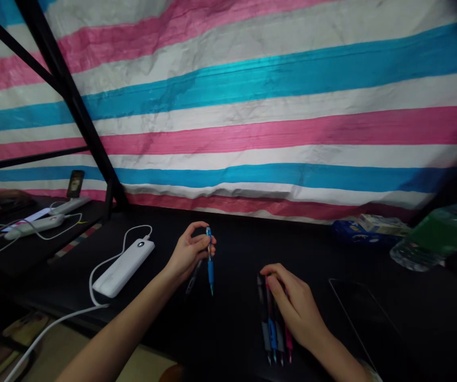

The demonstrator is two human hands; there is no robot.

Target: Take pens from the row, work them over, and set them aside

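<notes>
My left hand [186, 253] pinches a blue pen [210, 271] near its top, tip pointing down above the black table [228, 339]. A dark pen [193, 278] slants just below that hand's fingers; whether it is held or lies on the table, I cannot tell. Further right, my right hand [298, 305] is curled over the upper ends of several pens [272, 331]. These lie side by side, tips toward me, with grey, blue and pink grips. Its fingers partly cover them.
A white power bank [125, 268] with a cable lies left. Right are a dark phone [366, 313], a blue packet [351, 233] and a green-labelled bottle [439, 233]. Power strips [35, 227] and another person's hand [6, 197] are far left. A striped sheet [252, 127] hangs behind.
</notes>
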